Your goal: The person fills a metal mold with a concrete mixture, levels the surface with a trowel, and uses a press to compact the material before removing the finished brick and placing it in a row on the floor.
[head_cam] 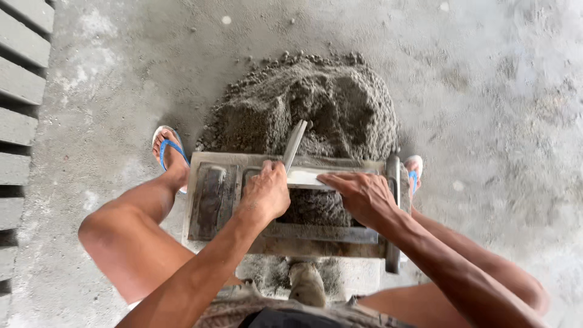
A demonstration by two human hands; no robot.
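Observation:
A grey metal block mould (209, 200) sits on the floor between my knees, with damp grey mix in its open cavity (313, 209). My left hand (264, 194) is closed around the handle of a flat metal blade (295, 143) that sticks up and away from me over the mould's far edge. My right hand (361, 194) lies flat, fingers together, pressing on a pale flat bar (306, 177) laid across the top of the cavity. A round metal handle (393, 206) runs along the mould's right side.
A heap of grey sand-cement mix (303, 103) lies just beyond the mould. My feet in blue flip-flops (170, 149) (414, 173) flank it. Finished grey blocks (18, 109) are lined up along the left edge. The floor is bare concrete (486, 91).

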